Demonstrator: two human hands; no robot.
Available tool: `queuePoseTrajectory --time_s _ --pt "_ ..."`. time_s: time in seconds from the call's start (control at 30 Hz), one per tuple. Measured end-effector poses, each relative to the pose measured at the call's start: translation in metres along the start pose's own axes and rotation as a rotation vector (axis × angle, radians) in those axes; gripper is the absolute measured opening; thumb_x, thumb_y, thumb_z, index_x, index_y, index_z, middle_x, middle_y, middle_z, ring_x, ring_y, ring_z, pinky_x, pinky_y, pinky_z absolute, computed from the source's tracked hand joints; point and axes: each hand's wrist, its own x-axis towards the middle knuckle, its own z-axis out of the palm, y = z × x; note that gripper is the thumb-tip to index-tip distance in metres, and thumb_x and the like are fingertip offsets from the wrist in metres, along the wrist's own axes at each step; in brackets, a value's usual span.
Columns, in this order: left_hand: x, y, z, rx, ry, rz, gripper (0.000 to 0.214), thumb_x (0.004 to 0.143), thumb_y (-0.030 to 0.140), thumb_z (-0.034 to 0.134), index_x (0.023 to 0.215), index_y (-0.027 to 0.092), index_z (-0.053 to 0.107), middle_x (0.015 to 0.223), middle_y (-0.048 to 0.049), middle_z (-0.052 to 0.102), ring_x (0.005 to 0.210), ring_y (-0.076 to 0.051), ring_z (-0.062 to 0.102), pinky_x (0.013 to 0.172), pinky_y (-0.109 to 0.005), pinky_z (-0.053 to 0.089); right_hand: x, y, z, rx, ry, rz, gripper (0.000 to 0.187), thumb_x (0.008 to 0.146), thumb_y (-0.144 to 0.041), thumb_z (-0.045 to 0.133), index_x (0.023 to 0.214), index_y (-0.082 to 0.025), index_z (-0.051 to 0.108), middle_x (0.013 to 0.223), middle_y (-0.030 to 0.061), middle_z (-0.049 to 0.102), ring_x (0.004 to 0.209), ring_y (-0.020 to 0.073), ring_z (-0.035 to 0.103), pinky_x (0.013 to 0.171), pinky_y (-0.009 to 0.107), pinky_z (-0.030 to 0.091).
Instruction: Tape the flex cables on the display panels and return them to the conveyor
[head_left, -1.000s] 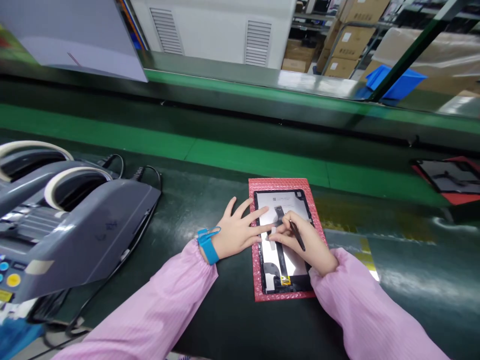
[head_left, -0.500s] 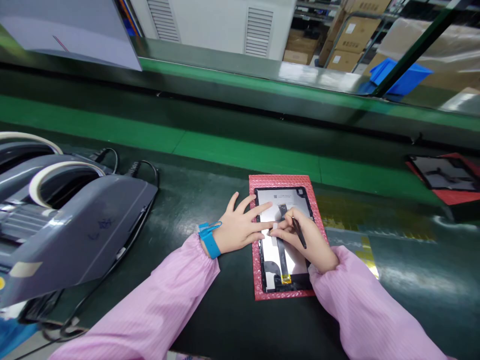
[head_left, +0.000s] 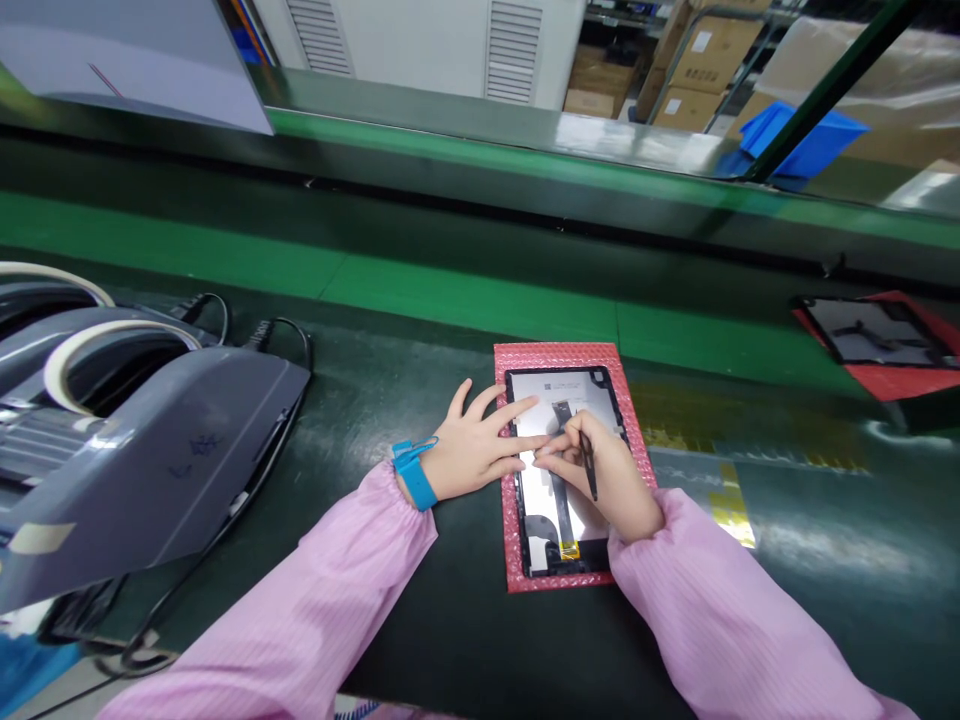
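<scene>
Pink fabric sleeves (head_left: 360, 575) are covering both forearms, which are slanting inward from the lower corners toward a tablet-sized panel (head_left: 538, 500). That panel is lying on a red bubble-wrap sheet (head_left: 513, 560) on the dark green bench (head_left: 450, 630), its pale back facing up and a dark ribbon strip (head_left: 563, 515) running down its middle to a yellow patch (head_left: 570, 550). Palm down, the left hand (head_left: 466, 452) is spreading its fingers wide apart over the panel's left edge, the index finger pointing toward the right hand's fingertips; a blue wristband (head_left: 415, 478) is circling its wrist. The right hand (head_left: 613, 470) is curling above the panel's centre, thumb and index tip coming close together near the strip. Its bent fingers are holding a slim dark tool (head_left: 589, 468), which is sloping back toward the wearer. Whether those fingertips are also pinching something small, I cannot tell.
</scene>
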Motion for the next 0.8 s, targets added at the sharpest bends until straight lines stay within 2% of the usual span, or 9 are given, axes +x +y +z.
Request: queuePoseTrajectory --time_s 0.07,0.2,0.33,0.47,0.7,0.8 --pt "-0.002 0.002 -0.001 -0.009 0.014 -0.017 0.04 0.1 0.048 0.052 0.14 0.045 0.057 0.158 -0.0012 0.044 0.14 -0.039 0.035 0.115 -0.073 0.018 0.0 0.0 0.001 -0.004 0.009 0.002 0.047 0.084 -0.049 0.075 0.082 -0.026 0.035 0.089 -0.0006 0.074 0.059 0.0147 0.05 0.062 0.032 0.038" --pt "-0.016 0.015 -0.003 -0.047 0.108 -0.055 0.037 0.101 0.044 0.05 0.133 0.031 0.064 0.15 -0.0082 0.05 0.139 -0.034 0.037 0.119 -0.064 0.023 0.002 -0.003 0.003 0.005 0.015 -0.01 0.045 0.084 -0.05 0.074 0.084 -0.026 0.037 0.089 -0.0011 0.073 0.063 0.0159 0.055 0.067 0.032 0.04" --pt "-0.033 0.033 -0.001 -0.031 0.124 0.039 0.035 0.098 0.049 0.055 0.13 0.037 0.066 0.144 -0.006 0.054 0.136 -0.036 0.038 0.118 -0.067 0.023 0.005 -0.009 0.001 -0.134 0.111 -0.017 0.043 0.08 -0.053 0.073 0.088 -0.026 0.041 0.094 0.0006 0.069 0.061 0.0158 0.054 0.066 0.034 0.041" --pt "-0.037 0.039 0.005 0.008 0.096 0.056 0.037 0.096 0.05 0.059 0.131 0.04 0.065 0.145 -0.005 0.053 0.136 -0.038 0.038 0.116 -0.071 0.024 0.011 -0.016 -0.002 -0.304 0.284 -0.061 0.049 0.075 -0.054 0.074 0.096 -0.026 0.039 0.11 0.0048 0.065 0.084 0.0234 0.063 0.072 0.036 0.044" --pt "-0.039 0.039 0.008 0.02 0.103 0.06 0.037 0.095 0.046 0.063 0.132 0.04 0.064 0.143 -0.0042 0.057 0.137 -0.036 0.04 0.119 -0.069 0.021 0.028 -0.026 0.011 -0.426 0.407 0.03 0.053 0.071 -0.054 0.074 0.096 -0.027 0.036 0.101 0.0025 0.064 0.084 0.0259 0.064 0.068 0.035 0.043" --pt "-0.045 0.044 0.006 0.017 0.079 0.049 0.044 0.095 0.048 0.062 0.138 0.04 0.059 0.152 -0.0077 0.049 0.143 -0.037 0.038 0.119 -0.068 0.021 0.029 -0.023 0.005 -0.335 0.437 -0.001 0.052 0.076 -0.06 0.067 0.098 -0.027 0.034 0.106 0.0061 0.063 0.087 0.0253 0.065 0.07 0.036 0.046"
